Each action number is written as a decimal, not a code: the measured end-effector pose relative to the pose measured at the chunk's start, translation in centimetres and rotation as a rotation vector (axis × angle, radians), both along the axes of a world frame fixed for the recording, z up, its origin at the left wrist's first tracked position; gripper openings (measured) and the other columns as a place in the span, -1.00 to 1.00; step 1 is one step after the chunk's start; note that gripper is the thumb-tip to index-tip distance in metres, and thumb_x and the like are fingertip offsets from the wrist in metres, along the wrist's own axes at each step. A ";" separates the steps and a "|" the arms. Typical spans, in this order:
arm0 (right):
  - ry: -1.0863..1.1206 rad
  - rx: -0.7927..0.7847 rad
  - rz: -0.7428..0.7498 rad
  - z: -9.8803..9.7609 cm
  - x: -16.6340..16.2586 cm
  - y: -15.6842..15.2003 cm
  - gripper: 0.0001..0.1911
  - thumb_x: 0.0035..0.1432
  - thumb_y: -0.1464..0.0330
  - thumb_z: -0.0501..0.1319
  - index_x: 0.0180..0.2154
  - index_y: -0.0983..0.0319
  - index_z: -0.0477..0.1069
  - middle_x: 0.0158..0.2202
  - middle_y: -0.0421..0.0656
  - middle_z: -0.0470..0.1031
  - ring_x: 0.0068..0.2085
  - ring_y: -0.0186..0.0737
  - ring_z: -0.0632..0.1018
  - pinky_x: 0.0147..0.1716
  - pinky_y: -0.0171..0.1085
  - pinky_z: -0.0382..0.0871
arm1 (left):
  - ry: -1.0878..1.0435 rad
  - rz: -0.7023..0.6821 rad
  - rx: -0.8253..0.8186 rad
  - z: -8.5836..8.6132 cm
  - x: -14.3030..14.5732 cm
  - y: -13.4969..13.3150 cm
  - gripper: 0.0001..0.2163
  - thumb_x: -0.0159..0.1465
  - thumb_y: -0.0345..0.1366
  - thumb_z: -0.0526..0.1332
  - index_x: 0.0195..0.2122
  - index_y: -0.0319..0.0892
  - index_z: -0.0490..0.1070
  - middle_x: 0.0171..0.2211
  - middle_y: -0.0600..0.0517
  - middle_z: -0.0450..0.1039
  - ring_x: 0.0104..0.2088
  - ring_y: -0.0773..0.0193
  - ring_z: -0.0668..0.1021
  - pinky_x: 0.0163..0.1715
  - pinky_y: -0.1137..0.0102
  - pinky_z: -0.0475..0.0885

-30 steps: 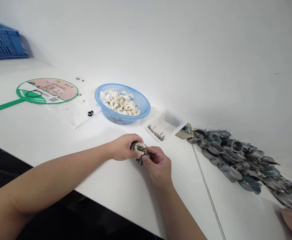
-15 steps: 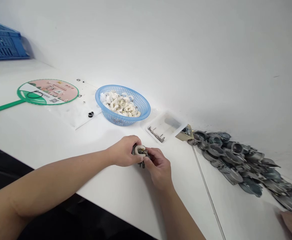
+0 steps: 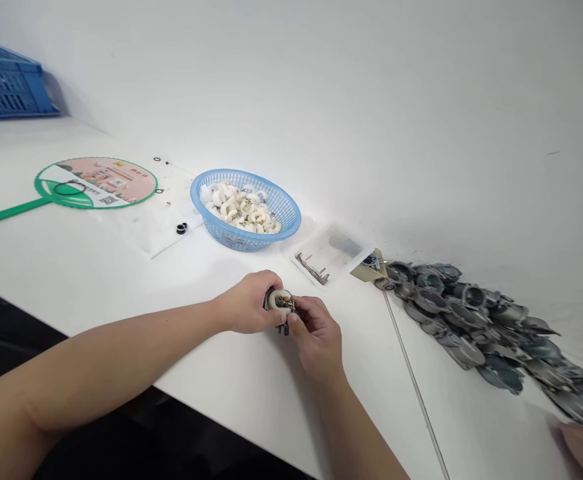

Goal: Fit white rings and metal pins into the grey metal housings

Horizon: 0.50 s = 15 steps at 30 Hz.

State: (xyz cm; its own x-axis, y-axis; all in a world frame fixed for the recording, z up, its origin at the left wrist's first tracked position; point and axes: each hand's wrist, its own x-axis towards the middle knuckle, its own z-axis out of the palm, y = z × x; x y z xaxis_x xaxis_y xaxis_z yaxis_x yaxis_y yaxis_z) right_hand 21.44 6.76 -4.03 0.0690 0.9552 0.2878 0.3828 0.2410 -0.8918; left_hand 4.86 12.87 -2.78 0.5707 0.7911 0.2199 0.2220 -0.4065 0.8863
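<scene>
Assembly [image 3: 284, 305], grey with a white curved piece [image 3: 273, 301], sits grasped between our left hand [image 3: 250, 303] and right hand [image 3: 320, 335], roughly midway between near and far edges of the table [image 3: 211, 393]. Against a second ago, it barely shifts; we judge handling continues. By the far edge: blue basket [image 3: 241, 241] of white parts [image 3: 244, 209], clear tray [image 3: 327, 248] of metal pins [image 3: 311, 269], tan box [image 3: 366, 271] of metal pieces [image 3: 374, 259].

The left hand [image 3: 246, 305] and right hand [image 3: 322, 339] are bare over the tabletop [image 3: 231, 383]; the forearms [image 3: 136, 347] are sleeveless, the left past the elbow [image 3: 34, 417].
</scene>
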 end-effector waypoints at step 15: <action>0.034 -0.015 -0.408 0.1 -1.1 -0.1 -0.62 -0.10 0.25 0.30 -0.19 0.25 0.43 -0.42 -0.16 0.44 -0.39 -0.22 0.46 -0.33 -0.15 0.41 | -0.059 0.239 0.052 -0.6 1.1 -1.4 -0.74 -0.03 -0.26 0.26 -0.39 -0.16 0.18 -0.36 0.05 0.28 -0.38 0.28 0.38 -0.44 0.38 0.32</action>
